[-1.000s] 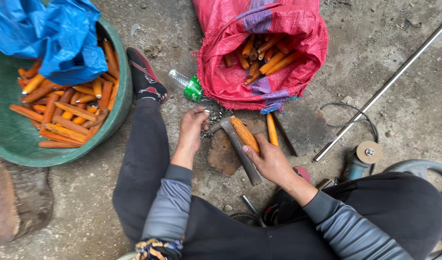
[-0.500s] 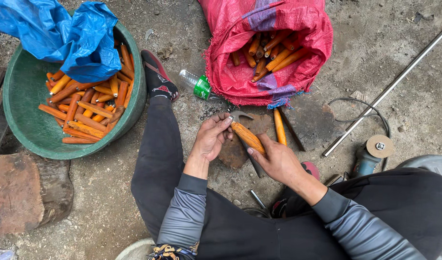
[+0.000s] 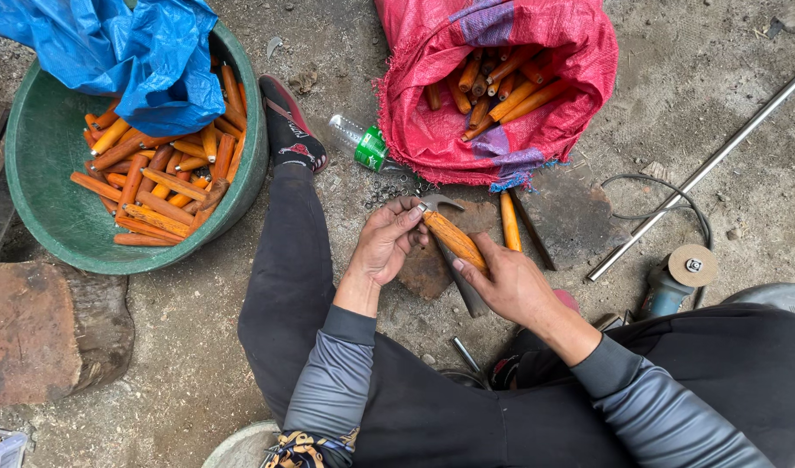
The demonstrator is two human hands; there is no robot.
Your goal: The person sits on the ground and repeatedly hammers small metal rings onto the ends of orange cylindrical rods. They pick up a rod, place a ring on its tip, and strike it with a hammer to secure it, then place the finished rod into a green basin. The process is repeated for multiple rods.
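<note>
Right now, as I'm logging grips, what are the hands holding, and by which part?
Both hold one orange wooden handle: right hand around its lower end, left hand at its top end, by the small metal head.

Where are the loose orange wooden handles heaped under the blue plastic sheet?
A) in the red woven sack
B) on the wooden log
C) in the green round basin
C: the blue plastic sheet drapes over the green round basin, where the orange wooden handles lie heaped.

Rough concrete floor: green basin, red sack, steel rod, plastic bottle, angle grinder.
</note>
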